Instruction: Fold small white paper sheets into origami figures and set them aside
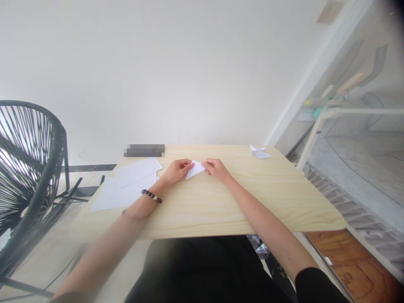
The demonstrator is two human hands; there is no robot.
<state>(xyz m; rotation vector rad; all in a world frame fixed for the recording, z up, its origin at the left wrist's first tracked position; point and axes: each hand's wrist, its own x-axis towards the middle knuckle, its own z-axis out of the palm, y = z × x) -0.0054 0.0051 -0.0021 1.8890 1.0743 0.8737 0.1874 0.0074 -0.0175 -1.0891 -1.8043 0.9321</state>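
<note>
A small piece of folded white paper [195, 168] is held above the middle of the wooden table [202, 210]. My left hand [178, 170] pinches its left side between thumb and fingers. On the opposite side, my right hand [216, 169] grips the right corner in the same way. A beaded bracelet is on my left wrist. Loose white paper sheets [126, 187] lie overlapping to the left of my left hand. Toward the far right edge sits another folded paper piece [260, 152] with pointed flaps.
A blurred-out dark item [144, 150] lies at the table's back left. A woven dark chair [31, 168] stands at the left. Behind the table rises a white wall [189, 75]. A white metal frame [315, 134] stands at the right.
</note>
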